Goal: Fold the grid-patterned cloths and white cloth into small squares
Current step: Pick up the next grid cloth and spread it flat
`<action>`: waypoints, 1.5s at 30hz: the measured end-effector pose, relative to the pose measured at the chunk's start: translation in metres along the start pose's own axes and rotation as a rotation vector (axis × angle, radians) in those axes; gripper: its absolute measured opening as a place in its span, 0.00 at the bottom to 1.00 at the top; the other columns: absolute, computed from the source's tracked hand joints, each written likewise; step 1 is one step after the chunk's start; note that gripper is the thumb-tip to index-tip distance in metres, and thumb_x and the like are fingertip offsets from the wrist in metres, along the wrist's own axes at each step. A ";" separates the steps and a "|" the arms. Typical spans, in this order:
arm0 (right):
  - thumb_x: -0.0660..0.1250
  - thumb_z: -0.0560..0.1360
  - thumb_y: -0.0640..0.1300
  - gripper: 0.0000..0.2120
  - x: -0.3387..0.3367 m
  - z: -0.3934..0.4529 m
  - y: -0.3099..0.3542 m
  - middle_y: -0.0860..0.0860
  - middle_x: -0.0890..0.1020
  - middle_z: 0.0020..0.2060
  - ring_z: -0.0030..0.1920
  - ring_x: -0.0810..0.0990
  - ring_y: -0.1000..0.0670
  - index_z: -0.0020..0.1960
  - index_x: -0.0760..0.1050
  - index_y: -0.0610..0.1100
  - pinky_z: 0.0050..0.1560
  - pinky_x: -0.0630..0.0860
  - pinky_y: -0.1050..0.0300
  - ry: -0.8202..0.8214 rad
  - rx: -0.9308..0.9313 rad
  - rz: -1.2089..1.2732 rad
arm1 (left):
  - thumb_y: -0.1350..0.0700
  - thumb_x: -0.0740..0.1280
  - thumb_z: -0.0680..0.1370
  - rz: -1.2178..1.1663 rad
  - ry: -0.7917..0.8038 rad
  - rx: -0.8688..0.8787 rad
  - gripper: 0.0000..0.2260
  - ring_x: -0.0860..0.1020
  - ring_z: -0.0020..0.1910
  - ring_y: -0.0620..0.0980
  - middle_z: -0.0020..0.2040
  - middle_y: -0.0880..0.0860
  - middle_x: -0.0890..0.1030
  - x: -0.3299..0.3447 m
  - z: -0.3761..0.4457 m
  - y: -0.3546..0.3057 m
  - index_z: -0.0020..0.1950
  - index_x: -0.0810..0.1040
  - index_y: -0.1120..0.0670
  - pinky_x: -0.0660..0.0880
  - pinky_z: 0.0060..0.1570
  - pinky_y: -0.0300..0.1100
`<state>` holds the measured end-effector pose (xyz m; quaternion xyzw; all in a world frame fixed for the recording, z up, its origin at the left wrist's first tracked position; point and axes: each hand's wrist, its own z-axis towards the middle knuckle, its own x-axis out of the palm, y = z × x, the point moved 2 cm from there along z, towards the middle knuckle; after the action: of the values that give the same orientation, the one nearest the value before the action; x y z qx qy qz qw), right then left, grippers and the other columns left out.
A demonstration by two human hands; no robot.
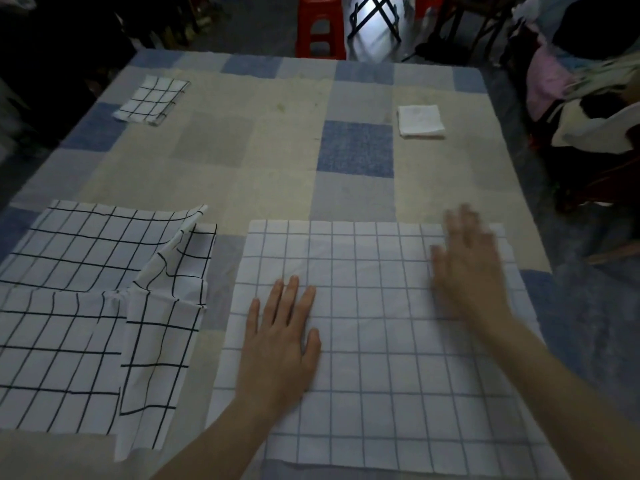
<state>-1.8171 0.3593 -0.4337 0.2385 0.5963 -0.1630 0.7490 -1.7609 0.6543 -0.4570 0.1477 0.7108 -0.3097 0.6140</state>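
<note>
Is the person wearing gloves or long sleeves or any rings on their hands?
No gloves. Both the left hand and the right hand are bare, and both forearms are uncovered as far as the picture shows, so no sleeves appear. No ring or watch shows on the left; the right is too blurred to tell.

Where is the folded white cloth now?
The folded white cloth lies far right on the table, beyond the right hand, beside a blue patch.
</note>
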 end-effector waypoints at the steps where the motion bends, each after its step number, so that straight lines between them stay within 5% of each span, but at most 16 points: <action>1: 0.47 0.80 0.52 0.28 0.004 -0.013 0.019 0.41 0.56 0.77 0.76 0.55 0.41 0.77 0.56 0.42 0.73 0.55 0.39 0.065 -0.118 0.043 | 0.44 0.46 0.80 -0.002 0.000 0.001 0.27 0.38 0.77 0.45 0.80 0.45 0.41 0.000 0.000 0.000 0.79 0.46 0.43 0.44 0.76 0.54; 5: 0.42 0.82 0.57 0.27 0.021 -0.054 0.030 0.54 0.44 0.78 0.78 0.42 0.53 0.78 0.42 0.54 0.76 0.40 0.48 0.250 -0.188 0.031 | 0.43 0.46 0.80 0.019 -0.005 0.001 0.27 0.38 0.77 0.45 0.80 0.46 0.42 0.000 -0.001 -0.001 0.79 0.46 0.43 0.45 0.76 0.55; 11: 0.42 0.79 0.57 0.29 0.017 -0.049 -0.032 0.49 0.51 0.78 0.78 0.48 0.50 0.79 0.47 0.50 0.76 0.45 0.45 0.170 0.077 0.005 | 0.43 0.46 0.80 0.033 -0.024 0.011 0.27 0.39 0.77 0.44 0.80 0.46 0.44 0.003 0.000 0.001 0.79 0.47 0.43 0.45 0.76 0.54; 29: 0.37 0.79 0.57 0.30 0.007 -0.052 -0.043 0.50 0.46 0.78 0.78 0.44 0.51 0.79 0.43 0.50 0.75 0.39 0.51 0.255 -0.022 0.020 | 0.41 0.40 0.80 0.019 0.010 -0.029 0.25 0.37 0.77 0.43 0.79 0.43 0.42 0.006 -0.007 0.016 0.78 0.44 0.40 0.37 0.75 0.47; 34: 0.39 0.78 0.55 0.31 -0.004 -0.058 -0.060 0.43 0.51 0.78 0.77 0.51 0.44 0.78 0.48 0.45 0.74 0.51 0.41 0.351 -0.015 0.026 | 0.37 0.33 0.77 0.003 0.094 -0.177 0.27 0.34 0.76 0.43 0.78 0.44 0.36 -0.008 -0.044 0.042 0.77 0.38 0.39 0.38 0.75 0.50; 37: 0.58 0.78 0.43 0.25 -0.028 -0.069 -0.069 0.34 0.62 0.73 0.70 0.64 0.35 0.73 0.62 0.35 0.67 0.65 0.33 0.280 -0.017 0.050 | 0.34 0.31 0.76 0.019 0.148 -0.154 0.31 0.37 0.77 0.45 0.78 0.45 0.37 -0.018 -0.079 0.049 0.78 0.41 0.42 0.39 0.75 0.46; 39: 0.68 0.71 0.33 0.28 -0.045 -0.088 -0.068 0.34 0.67 0.69 0.66 0.69 0.34 0.70 0.67 0.34 0.63 0.69 0.35 0.211 -0.163 0.098 | 0.35 0.40 0.79 0.013 0.169 -0.005 0.29 0.45 0.78 0.46 0.80 0.45 0.43 -0.026 -0.104 0.046 0.79 0.50 0.44 0.45 0.75 0.45; 42: 0.72 0.69 0.39 0.25 -0.070 -0.129 -0.052 0.42 0.75 0.63 0.58 0.78 0.40 0.65 0.73 0.41 0.53 0.78 0.47 0.293 -0.438 0.199 | 0.36 0.58 0.78 -0.027 0.237 0.239 0.27 0.57 0.76 0.44 0.78 0.44 0.55 -0.030 -0.136 0.041 0.75 0.61 0.43 0.58 0.73 0.44; 45: 0.69 0.68 0.57 0.19 -0.079 -0.161 -0.046 0.51 0.76 0.55 0.49 0.80 0.47 0.56 0.75 0.50 0.43 0.77 0.56 0.515 -0.613 0.182 | 0.36 0.64 0.74 -0.010 0.248 0.299 0.26 0.66 0.71 0.44 0.75 0.44 0.64 -0.030 -0.142 0.043 0.70 0.67 0.42 0.68 0.68 0.44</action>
<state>-1.9916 0.4064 -0.3930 0.0891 0.7616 0.1541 0.6231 -1.8411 0.7804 -0.4315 0.2707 0.7277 -0.3946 0.4914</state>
